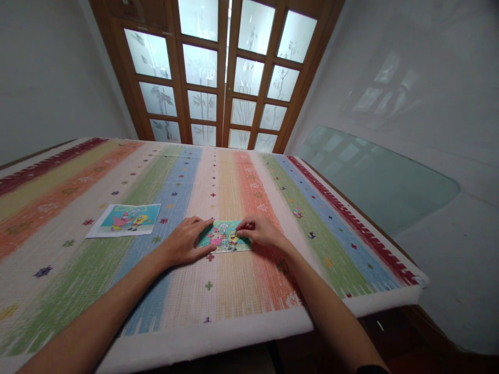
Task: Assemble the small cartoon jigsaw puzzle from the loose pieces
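Note:
A small cartoon picture (224,239) lies flat on the striped tablecloth, showing a pink figure, a pale green one and a yellow square one on turquoise. My left hand (187,241) rests at its left end, fingers apart, index finger by the top edge and thumb by the bottom edge. Over the right end is my right hand (259,231), its thumb and index finger pinched together at the picture's surface. Whatever sits between those fingertips is too small to make out. To the left lies a larger white-bordered cartoon print (127,221), touched by neither hand.
The striped tablecloth (195,291) covers a large table, its white edge hanging at the front. Beyond the far edge stand wooden doors (223,78) with frosted panes. A wall runs along each side, and a pale glassy panel (374,176) is on the right.

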`<act>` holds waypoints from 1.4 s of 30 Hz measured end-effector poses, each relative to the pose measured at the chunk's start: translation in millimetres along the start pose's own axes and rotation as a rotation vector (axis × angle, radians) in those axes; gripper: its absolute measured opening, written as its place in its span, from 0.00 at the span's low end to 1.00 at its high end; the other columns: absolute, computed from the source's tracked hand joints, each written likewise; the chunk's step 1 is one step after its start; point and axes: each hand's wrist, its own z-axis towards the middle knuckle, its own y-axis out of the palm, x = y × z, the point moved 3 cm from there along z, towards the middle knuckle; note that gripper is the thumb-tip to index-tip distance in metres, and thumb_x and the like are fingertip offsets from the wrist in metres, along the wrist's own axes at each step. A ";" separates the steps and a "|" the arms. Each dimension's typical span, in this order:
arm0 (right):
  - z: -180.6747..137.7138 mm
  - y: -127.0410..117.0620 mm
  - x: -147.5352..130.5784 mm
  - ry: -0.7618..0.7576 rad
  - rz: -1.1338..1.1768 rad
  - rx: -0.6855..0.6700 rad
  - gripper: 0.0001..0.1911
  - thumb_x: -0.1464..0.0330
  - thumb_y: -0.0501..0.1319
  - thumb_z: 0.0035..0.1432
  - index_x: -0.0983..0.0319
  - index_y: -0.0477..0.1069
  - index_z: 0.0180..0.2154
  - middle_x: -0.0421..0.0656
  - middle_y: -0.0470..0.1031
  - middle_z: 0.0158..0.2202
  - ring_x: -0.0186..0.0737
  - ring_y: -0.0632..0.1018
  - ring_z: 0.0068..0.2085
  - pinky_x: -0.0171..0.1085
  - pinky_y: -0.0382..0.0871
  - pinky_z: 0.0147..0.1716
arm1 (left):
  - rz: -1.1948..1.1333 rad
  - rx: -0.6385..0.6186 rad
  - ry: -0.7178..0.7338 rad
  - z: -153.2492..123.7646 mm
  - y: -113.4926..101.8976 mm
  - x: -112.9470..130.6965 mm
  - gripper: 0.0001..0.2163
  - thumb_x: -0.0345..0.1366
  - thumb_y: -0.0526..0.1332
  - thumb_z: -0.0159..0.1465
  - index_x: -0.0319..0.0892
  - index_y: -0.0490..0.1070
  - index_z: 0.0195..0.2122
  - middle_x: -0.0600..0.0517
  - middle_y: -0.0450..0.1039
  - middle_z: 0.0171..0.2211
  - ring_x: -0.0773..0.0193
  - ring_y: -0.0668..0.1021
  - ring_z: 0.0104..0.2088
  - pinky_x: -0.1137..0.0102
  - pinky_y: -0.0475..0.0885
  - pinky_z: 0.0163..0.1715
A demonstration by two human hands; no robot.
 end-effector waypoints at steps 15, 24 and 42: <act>-4.6 1.1 -21.5 -0.046 -0.357 0.059 0.03 0.75 0.70 0.58 0.64 0.80 0.32 0.45 0.77 0.34 0.40 0.75 0.38 0.37 0.64 0.40 | 0.007 0.011 0.015 -0.1 1.7 -0.6 0.27 0.54 0.58 0.70 0.38 0.67 0.61 0.39 0.75 0.48 0.48 0.77 0.46 0.56 0.72 0.48; -2.9 5.6 -11.8 -0.028 -0.329 0.106 0.05 0.74 0.71 0.55 0.63 0.77 0.30 0.42 0.76 0.32 0.38 0.73 0.36 0.36 0.62 0.38 | 0.014 -0.001 0.006 -0.3 1.0 0.3 0.27 0.55 0.58 0.70 0.39 0.66 0.61 0.40 0.75 0.49 0.48 0.77 0.47 0.56 0.72 0.49; -44.3 -131.3 74.6 0.442 -0.595 0.598 0.09 0.73 0.62 0.54 0.63 0.83 0.34 0.53 0.82 0.34 0.49 0.80 0.39 0.40 0.68 0.42 | -0.003 -0.003 0.007 0.1 0.4 0.5 0.25 0.52 0.60 0.69 0.42 0.66 0.61 0.40 0.76 0.50 0.47 0.77 0.48 0.55 0.71 0.51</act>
